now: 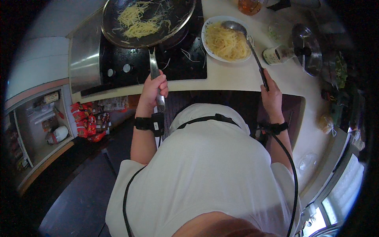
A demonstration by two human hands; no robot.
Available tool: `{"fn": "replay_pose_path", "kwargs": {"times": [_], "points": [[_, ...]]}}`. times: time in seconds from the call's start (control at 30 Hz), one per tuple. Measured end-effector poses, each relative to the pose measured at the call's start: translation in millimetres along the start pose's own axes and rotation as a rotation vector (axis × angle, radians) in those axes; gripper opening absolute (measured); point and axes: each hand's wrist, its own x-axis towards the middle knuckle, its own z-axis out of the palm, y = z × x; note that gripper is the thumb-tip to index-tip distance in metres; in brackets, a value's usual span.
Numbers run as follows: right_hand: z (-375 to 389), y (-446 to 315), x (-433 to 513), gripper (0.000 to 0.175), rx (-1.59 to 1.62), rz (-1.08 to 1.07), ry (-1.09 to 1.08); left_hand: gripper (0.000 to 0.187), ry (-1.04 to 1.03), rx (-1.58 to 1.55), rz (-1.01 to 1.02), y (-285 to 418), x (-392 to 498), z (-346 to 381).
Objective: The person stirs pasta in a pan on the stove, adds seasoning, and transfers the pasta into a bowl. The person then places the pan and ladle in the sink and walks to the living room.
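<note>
My left hand (155, 89) is closed around the metal handle of a dark frying pan (177, 28), which is over the black glass cooktop (189, 69). Pale yellow shreds of food (139, 25) lie in the pan, mostly at its left and middle. In my right hand (271, 94) is the dark handle of a metal ladle (235, 26). The ladle's bowl rests on a heap of similar pale shreds (226, 44) in a white oval plate (218, 58), which stands on the counter right of the cooktop.
Right of the plate are a jar lying on its side (274, 55), a glass lid (306, 50) and a container of amber liquid (249, 6). Several loose shreds (189, 54) lie on the cooktop. Red packets (87, 121) fill a space below the counter at left. A black cable runs along each arm.
</note>
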Motion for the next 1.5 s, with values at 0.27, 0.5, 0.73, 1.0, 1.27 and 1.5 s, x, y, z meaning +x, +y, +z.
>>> {"fn": "replay_pose_path", "kwargs": {"times": [0.27, 0.5, 0.73, 1.0, 1.27, 1.5], "points": [[-18, -4, -20, 0.057, 0.251, 0.219, 0.010, 0.013, -0.005, 0.012, 0.015, 0, 0, 1], [-16, -9, -52, 0.058, 0.369, 0.317, 0.001, 0.013, -0.025, 0.012, 0.002, 1, 1, 0], [17, -20, -67, 0.060, 0.510, 0.362, 0.059, 0.012, -0.028, -0.008, -0.010, 0, 2, -1], [50, -34, -71, 0.059, 0.474, 0.415, 0.191, 0.009, -0.039, 0.002, 0.004, 1, 1, 1], [49, -56, -70, 0.057, 0.338, 0.464, 0.147, 0.009, -0.066, -0.008, -0.001, 1, 2, 1], [34, -92, -77, 0.056, 1.007, 0.632, 0.075, 0.009, -0.073, 0.000, -0.001, -1, 4, -1]]}}
